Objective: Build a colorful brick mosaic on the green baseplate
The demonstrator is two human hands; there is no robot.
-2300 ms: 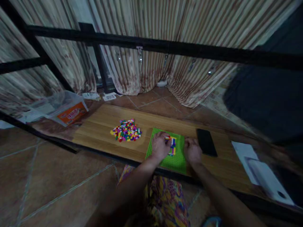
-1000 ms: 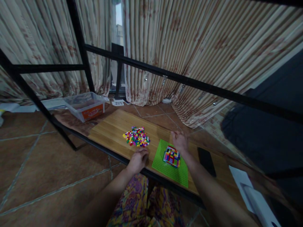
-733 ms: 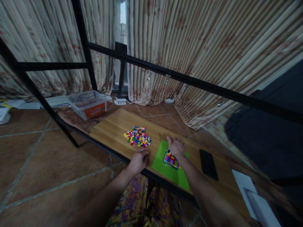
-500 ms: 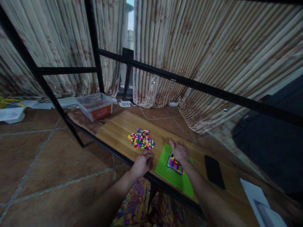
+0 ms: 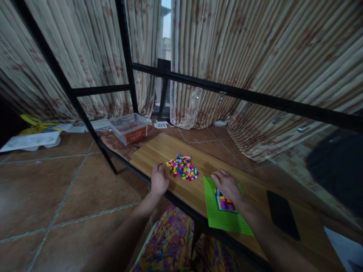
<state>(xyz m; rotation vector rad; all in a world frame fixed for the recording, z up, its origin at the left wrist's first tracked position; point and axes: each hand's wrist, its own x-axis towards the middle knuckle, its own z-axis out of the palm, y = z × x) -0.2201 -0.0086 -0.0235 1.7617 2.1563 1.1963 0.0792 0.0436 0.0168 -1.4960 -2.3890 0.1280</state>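
Note:
My left hand (image 5: 159,180) is at the table's near edge, just left of a pile of small coloured building bricks (image 5: 183,167). Its fingers curl inward, and whatever they may hold is too small to make out. My right hand (image 5: 227,185) hovers over a green studded baseplate (image 5: 213,211), fingers bent together; any brick in them is hidden. Below that hand, a low build of red, purple, yellow and blue bricks (image 5: 226,204) sits on the baseplate. Fingers and wrist cover part of this build and the plate's far right side.
A black phone-like slab (image 5: 283,214) lies right of the baseplate on the wooden tabletop (image 5: 159,145). Beyond the table's left end stands a clear plastic box (image 5: 129,128) with an orange label. Black metal bars (image 5: 235,92) cross in front of the curtains.
My left hand has gone from in front of the brick pile to its left side. The baseplate has turned slightly under my right hand. The whole view has swung left.

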